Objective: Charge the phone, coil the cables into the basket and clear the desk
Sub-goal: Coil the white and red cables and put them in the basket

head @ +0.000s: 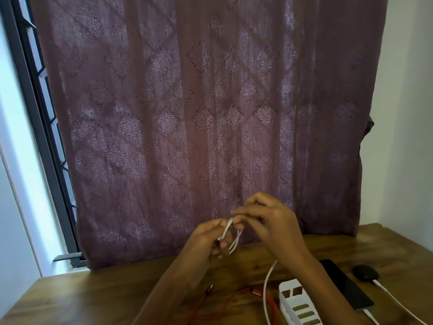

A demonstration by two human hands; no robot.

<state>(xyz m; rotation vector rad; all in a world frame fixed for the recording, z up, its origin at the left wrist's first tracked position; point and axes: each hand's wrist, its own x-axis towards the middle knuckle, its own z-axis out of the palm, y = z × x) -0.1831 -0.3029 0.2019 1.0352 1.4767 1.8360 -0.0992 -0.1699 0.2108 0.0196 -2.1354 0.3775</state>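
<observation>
My left hand [208, 238] and my right hand [264, 219] are raised above the wooden desk [117, 292], both pinching loops of a white cable [230, 235]. The cable's loose length [266, 289] hangs down to the desk beside a white slotted basket [297, 303]. A black phone [346, 287] lies flat to the right of my right forearm, with a white charging cable [370, 316] plugged into its near end. A red cable [234, 299] lies loose on the desk under my left forearm.
A black rounded charger [365, 273] with a white cord [396, 301] sits right of the phone. A maroon patterned curtain [210, 113] hangs behind the desk. A barred window [35, 113] is at the left, a white wall [407, 113] at the right.
</observation>
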